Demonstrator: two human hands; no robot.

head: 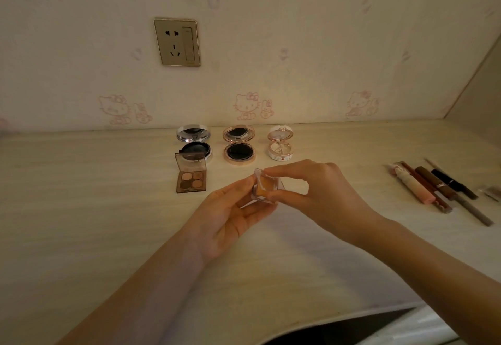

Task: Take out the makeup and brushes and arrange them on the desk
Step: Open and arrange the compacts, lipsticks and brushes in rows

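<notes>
Both hands hold a small clear square case (267, 186) with an orange pan inside, just above the middle of the desk (81, 209). My left hand (230, 214) cradles it from below-left, fingers curled at its edge. My right hand (320, 187) pinches it between thumb and forefinger from the right. Behind it stand three open round compacts: a silver one (193, 142), a rose-gold one (239, 145) and a white one (280, 142). An open four-pan eyeshadow palette (190, 175) lies left of the case.
At the right, several pencils, tubes and brushes (436, 186) lie side by side. The wall behind the desk carries a power socket (177, 42). The desk's front edge curves at the lower right (352, 320). A side panel rises at the far right.
</notes>
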